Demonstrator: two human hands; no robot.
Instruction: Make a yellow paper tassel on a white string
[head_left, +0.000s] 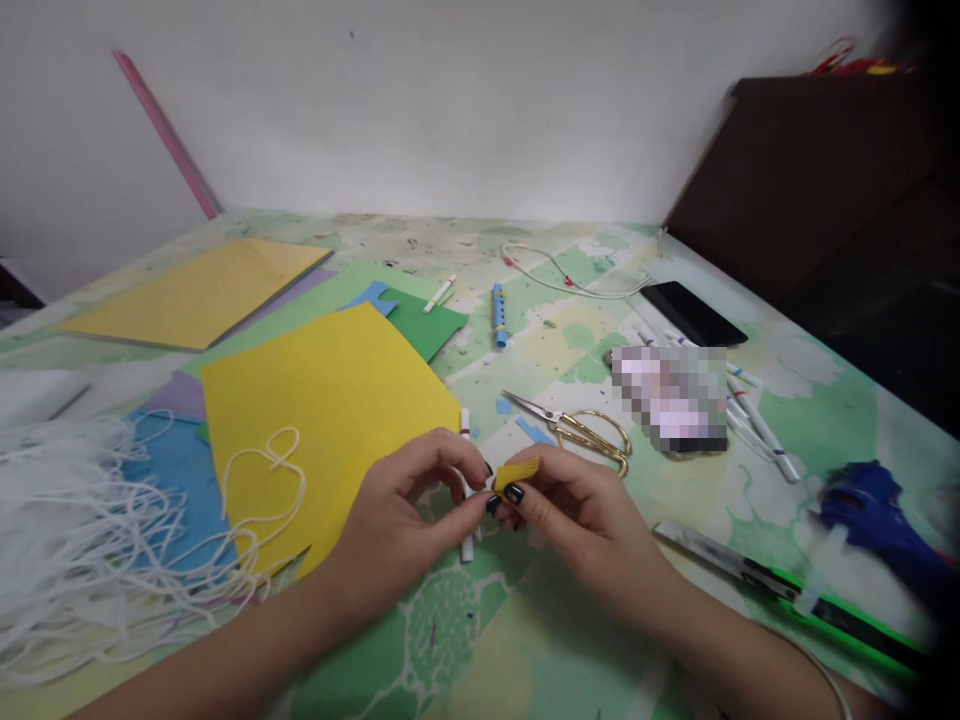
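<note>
A small folded or rolled piece of yellow paper [516,475] is pinched between the thumb and fingers of my right hand [581,505]. Closed in a pinch, my left hand [424,505] meets the paper's left edge with thumb and fingertip; the exact contact is partly hidden. Beneath both hands, a white marker [466,548] lies on the table, partly covered by my fingers. Gold-handled scissors [592,435] rest just beyond my right hand, blades pointing left. Close to them are blue paper scraps [534,430]. A large yellow sheet [322,400] spreads behind my left hand.
White cord [67,540] lies tangled at left over blue paper [176,520]. A blue paper roll [499,315] stands out farther back. To the right are a black phone [694,312], a second phone with a blurred screen [667,400], markers, a green cutter [795,590] and a blue glue gun [862,505].
</note>
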